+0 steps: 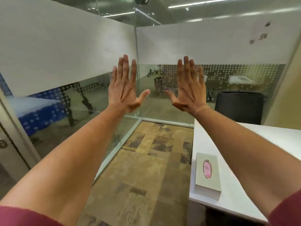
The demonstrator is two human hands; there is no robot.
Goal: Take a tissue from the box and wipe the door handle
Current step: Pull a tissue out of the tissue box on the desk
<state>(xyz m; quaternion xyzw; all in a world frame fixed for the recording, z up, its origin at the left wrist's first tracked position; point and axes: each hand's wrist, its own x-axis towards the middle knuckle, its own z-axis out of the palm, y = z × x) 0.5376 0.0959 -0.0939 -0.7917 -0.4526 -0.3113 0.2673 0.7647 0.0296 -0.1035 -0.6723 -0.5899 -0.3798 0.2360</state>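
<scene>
A pale grey tissue box (207,175) with a pink oval opening lies on the near left corner of a white table (244,185), at the lower right. My left hand (124,88) and my right hand (189,88) are both raised in front of me, fingers straight and spread, backs toward me, holding nothing. They hang well above and beyond the box, in front of the glass wall. At the far left edge a door (6,160) with a round metal lock fitting (2,144) shows; its handle is out of view.
Glass partitions with a frosted band (65,51) close the room ahead and to the left. A black office chair (239,106) stands behind the table. Patterned carpet (146,160) covers the floor between the glass wall and the table.
</scene>
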